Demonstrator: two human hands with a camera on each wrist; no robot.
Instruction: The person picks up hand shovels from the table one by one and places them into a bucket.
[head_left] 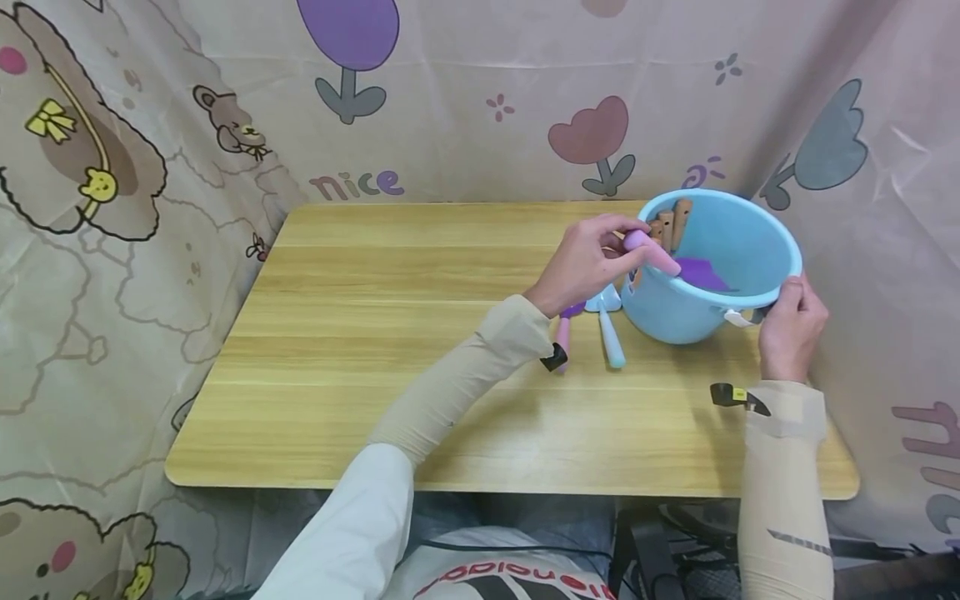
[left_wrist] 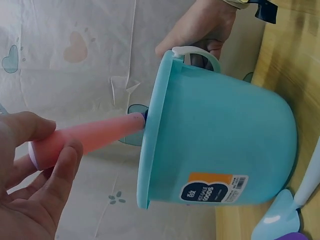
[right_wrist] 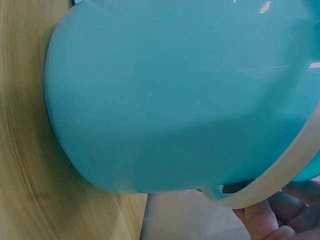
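Nearest the person, the right hand (head_left: 793,325) is gripping the right side of the light blue bucket (head_left: 678,321) by its rim, beside the white bail (head_left: 738,318), with some of its fingers being lost behind the wall and bail. Just left of the bucket, a pale blue scoop (head_left: 611,337) and a purple-headed tool (head_left: 563,333) are lying on the tabletop (head_left: 360,350), the left cuff (head_left: 517,325) partly hiding the latter. Beyond them the left hand (head_left: 588,258) is the nearer one to the pink handle (head_left: 652,252): its grip is clamped on the wide end, thumb and fingertips pinching. From that grip the handle is pointing rightward and slightly back toward the person, its long axis crossing the bucket's left rim, so the narrow end is sitting at the opening and the purple blade (head_left: 699,275), apparently joined to it, is lying inside. The rim is hiding that joint in the left wrist view, and whether the handle is touching the rim is hard to tell. Farther in, wooden handles (head_left: 666,227) are leaning against the inner wall, their lower ends being hidden. Behind everything, a printed cloth (head_left: 465,125) is hanging.
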